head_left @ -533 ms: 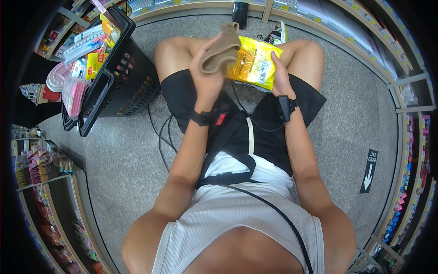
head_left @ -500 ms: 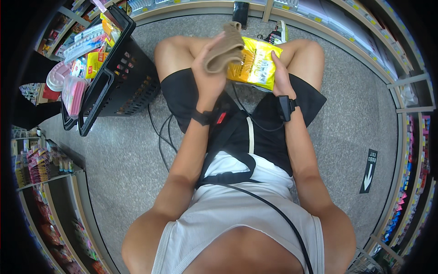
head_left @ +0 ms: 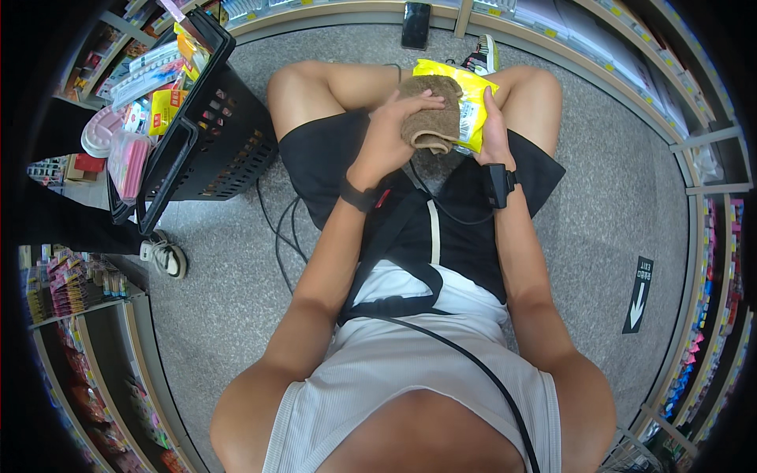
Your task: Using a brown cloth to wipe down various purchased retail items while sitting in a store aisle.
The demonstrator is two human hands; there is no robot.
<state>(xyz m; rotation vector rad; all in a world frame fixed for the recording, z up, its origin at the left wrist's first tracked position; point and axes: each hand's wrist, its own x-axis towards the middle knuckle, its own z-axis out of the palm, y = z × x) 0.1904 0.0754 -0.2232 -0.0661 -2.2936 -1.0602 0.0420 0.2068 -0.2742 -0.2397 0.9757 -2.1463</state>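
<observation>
Above my crossed legs, a folded brown towel point(head_left: 432, 118) lies against a shiny yellow plastic packet point(head_left: 471, 110). My left hand point(head_left: 392, 130) presses the towel onto the packet's face, its fingers laid over the upper part of the cloth and the thumb hidden. From the other side my right hand point(head_left: 494, 130) grips the packet's right edge, thumb in front and the remaining fingers behind it. The towel covers the packet's left part, so only its top and right side show.
To my left stands a black basket point(head_left: 229, 126) filled with packaged goods. A phone point(head_left: 415, 25) lies on the floor ahead, by the shelves. At the far left is another person's shoe point(head_left: 164, 256). Black cables point(head_left: 277, 236) run over the floor beside my left leg.
My left hand has brought the towel down and right, onto the packet. The packet has shifted slightly right and tilted. At the far left, another person's leg and shoe have come into view.
</observation>
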